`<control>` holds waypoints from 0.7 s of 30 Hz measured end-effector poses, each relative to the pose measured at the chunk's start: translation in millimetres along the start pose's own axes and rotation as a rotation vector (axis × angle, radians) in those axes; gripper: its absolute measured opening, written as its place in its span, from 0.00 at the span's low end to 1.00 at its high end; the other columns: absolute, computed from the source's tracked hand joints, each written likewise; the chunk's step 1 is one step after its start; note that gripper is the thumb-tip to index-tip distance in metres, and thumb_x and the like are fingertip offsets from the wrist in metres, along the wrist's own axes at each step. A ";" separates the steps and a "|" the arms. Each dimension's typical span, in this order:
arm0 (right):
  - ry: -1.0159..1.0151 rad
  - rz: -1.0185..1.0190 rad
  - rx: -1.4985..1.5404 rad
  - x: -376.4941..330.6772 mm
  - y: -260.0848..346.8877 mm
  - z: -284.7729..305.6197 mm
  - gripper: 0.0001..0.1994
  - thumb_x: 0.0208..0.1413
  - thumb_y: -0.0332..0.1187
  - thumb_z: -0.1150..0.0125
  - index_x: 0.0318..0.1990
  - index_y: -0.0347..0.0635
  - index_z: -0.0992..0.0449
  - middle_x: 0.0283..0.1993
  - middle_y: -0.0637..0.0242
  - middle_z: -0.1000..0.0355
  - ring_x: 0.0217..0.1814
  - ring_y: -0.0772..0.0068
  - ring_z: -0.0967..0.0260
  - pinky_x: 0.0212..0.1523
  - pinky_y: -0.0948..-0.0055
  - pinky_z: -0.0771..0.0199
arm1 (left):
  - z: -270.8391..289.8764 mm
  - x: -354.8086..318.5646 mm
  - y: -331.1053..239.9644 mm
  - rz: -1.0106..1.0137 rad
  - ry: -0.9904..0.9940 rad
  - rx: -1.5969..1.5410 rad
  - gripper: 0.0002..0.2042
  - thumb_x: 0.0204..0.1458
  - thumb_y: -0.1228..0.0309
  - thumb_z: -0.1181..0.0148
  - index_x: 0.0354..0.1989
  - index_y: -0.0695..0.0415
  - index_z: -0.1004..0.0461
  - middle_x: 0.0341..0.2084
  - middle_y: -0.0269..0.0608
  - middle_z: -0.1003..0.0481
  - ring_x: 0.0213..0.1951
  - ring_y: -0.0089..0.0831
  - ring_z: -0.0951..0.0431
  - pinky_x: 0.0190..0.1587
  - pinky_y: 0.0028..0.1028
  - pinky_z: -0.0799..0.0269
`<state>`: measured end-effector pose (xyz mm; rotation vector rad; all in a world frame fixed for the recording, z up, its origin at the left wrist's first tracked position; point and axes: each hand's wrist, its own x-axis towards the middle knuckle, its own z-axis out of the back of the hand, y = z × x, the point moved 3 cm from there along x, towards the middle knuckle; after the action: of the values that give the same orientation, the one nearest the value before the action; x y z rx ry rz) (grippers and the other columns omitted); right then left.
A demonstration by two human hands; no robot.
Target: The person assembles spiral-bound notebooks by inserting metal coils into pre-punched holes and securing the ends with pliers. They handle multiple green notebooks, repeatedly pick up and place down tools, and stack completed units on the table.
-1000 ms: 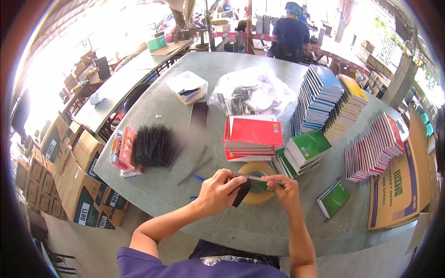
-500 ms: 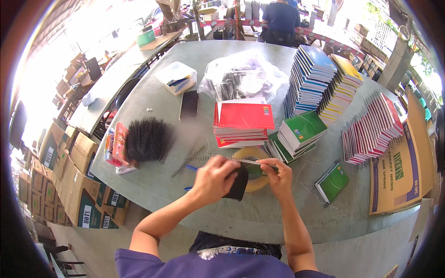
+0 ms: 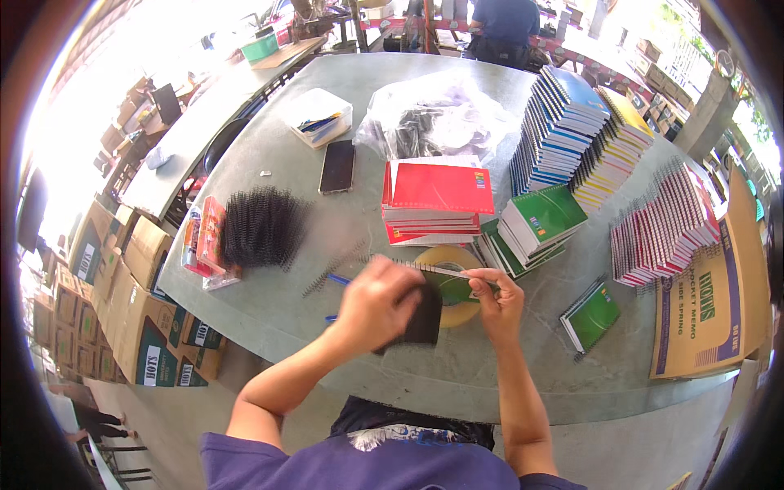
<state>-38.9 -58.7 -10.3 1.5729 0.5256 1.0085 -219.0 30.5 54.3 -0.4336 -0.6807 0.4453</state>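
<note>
My right hand (image 3: 498, 296) pinches the right end of a small notebook (image 3: 445, 270), held nearly edge-on. Along the notebook's edge runs a dark spiral wire (image 3: 406, 263). At its left end is my left hand (image 3: 377, 298), fingers curled together and blurred by motion. A black flat piece (image 3: 424, 317) hangs beneath the left fingers; what it belongs to cannot be made out. Behind the hands lies a roll of yellowish tape (image 3: 459, 315), partly covered. Several loose spiral wires (image 3: 331, 273) and blue pens (image 3: 338, 278) lie beside my left hand.
Red notebooks (image 3: 437, 189), green notebooks (image 3: 545, 219), and tall blue (image 3: 563, 122) and yellow (image 3: 616, 135) stacks stand beyond. Right are a single green notebook (image 3: 594, 318), red spiral notebooks (image 3: 665, 224) and a carton (image 3: 694, 314). Left are bundled black coils (image 3: 260, 229) and a phone (image 3: 336, 167).
The table's contents sit slightly higher in view. My left hand has shifted a little and its fingers are now more blurred. The right hand keeps its pinch on the notebook.
</note>
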 end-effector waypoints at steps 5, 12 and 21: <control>-0.002 0.021 -0.018 -2.0 -5.5 3.0 0.05 0.55 0.28 0.40 0.36 0.36 0.23 0.35 0.66 0.23 0.37 0.81 0.30 0.40 0.81 0.32 | -11.3 -22.0 -1.9 0.008 0.014 -0.109 0.14 0.38 0.76 0.35 0.38 0.55 0.25 0.34 0.46 0.26 0.37 0.44 0.25 0.41 0.37 0.28; 0.015 0.073 -0.051 -2.2 -0.5 -0.1 0.06 0.56 0.30 0.40 0.35 0.37 0.23 0.33 0.68 0.23 0.33 0.83 0.31 0.36 0.82 0.33 | -5.6 -11.8 6.9 0.009 -0.072 -0.087 0.12 0.39 0.80 0.35 0.35 0.57 0.25 0.30 0.44 0.27 0.34 0.39 0.26 0.32 0.30 0.28; 0.185 0.325 -0.847 4.7 54.5 -21.0 0.08 0.50 0.30 0.39 0.38 0.41 0.24 0.37 0.60 0.25 0.43 0.59 0.29 0.47 0.64 0.33 | -59.6 -65.6 17.7 0.113 0.455 -0.195 0.17 0.47 0.59 0.36 0.41 0.55 0.27 0.38 0.47 0.29 0.40 0.47 0.26 0.41 0.39 0.27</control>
<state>-63.9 -57.4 42.7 0.8138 -0.0658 1.3926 -228.4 -3.2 -29.0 -0.7335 -0.2582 0.3701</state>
